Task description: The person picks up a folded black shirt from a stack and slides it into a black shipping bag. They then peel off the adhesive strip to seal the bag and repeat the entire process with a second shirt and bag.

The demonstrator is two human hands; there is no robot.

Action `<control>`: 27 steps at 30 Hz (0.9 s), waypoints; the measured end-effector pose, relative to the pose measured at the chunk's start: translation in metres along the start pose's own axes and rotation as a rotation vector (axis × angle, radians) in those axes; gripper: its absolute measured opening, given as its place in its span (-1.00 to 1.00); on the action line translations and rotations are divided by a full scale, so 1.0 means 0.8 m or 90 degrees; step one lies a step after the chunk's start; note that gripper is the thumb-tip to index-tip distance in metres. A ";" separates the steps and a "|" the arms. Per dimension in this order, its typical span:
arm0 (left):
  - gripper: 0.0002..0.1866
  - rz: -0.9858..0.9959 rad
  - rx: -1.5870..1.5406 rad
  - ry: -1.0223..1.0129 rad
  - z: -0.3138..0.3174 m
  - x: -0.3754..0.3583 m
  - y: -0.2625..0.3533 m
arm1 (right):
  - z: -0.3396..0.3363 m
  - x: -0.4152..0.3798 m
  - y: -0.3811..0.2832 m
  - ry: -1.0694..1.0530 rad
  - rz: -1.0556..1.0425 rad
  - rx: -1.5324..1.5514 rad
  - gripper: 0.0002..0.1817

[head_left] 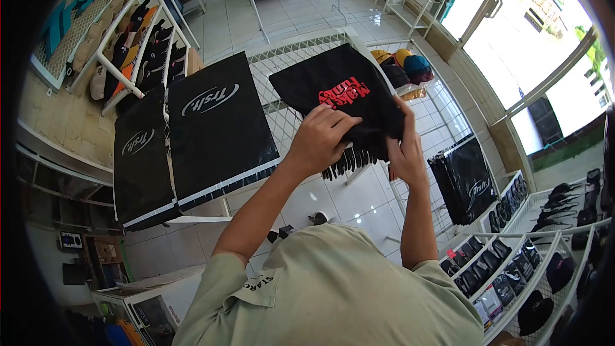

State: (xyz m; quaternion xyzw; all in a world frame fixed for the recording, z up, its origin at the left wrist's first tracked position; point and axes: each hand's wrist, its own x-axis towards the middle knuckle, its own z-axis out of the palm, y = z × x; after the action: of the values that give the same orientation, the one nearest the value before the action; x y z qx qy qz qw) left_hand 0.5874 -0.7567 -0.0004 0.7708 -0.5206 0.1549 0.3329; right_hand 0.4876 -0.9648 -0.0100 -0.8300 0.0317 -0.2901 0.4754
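**Black cloth point(360, 110), printed side up**

On a white mesh table point(279, 115), its long axis runs away and slightly left; red lettering point(343, 93) faces up. Left hand point(318, 141) pinches the near edge; right hand point(409, 159) grips the near right corner.

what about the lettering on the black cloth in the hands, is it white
No, the lettering on the black cloth is plainly red.
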 end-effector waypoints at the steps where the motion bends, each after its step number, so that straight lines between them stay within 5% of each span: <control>1: -0.43 -0.002 0.003 0.003 0.002 0.006 0.002 | -0.005 -0.002 -0.004 -0.083 -0.019 0.021 -0.24; 3: -0.45 -0.077 -0.001 -0.016 0.004 0.017 0.008 | -0.014 -0.006 -0.026 -0.255 0.064 0.108 0.09; 4: -0.45 -0.081 0.001 -0.014 0.003 0.021 0.010 | -0.005 -0.007 -0.027 -0.259 0.063 0.109 0.09; 6: -0.46 -0.097 -0.027 -0.048 0.000 0.023 0.014 | 0.020 -0.010 -0.030 -0.092 -0.038 -0.092 0.13; 8: -0.46 -0.084 -0.048 -0.039 -0.008 0.016 0.020 | 0.036 -0.002 -0.031 -0.046 0.041 -0.056 0.05; 11: -0.48 -0.077 -0.045 0.012 -0.045 -0.001 0.036 | 0.052 0.011 -0.005 0.088 0.058 0.009 -0.42; 18: -0.56 -0.471 0.141 -0.051 -0.169 -0.186 -0.011 | 0.050 0.002 0.020 0.112 0.060 0.120 -0.54; 27: -0.63 -0.523 0.043 -0.011 -0.196 -0.250 -0.052 | 0.052 0.013 0.011 0.248 -0.111 0.110 -0.53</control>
State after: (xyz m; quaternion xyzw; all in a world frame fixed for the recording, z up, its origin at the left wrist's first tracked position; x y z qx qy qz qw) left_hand 0.5602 -0.5013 -0.0177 0.9262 -0.1672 0.0199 0.3375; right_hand 0.5196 -0.9409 -0.0284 -0.7144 0.0262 -0.4861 0.5027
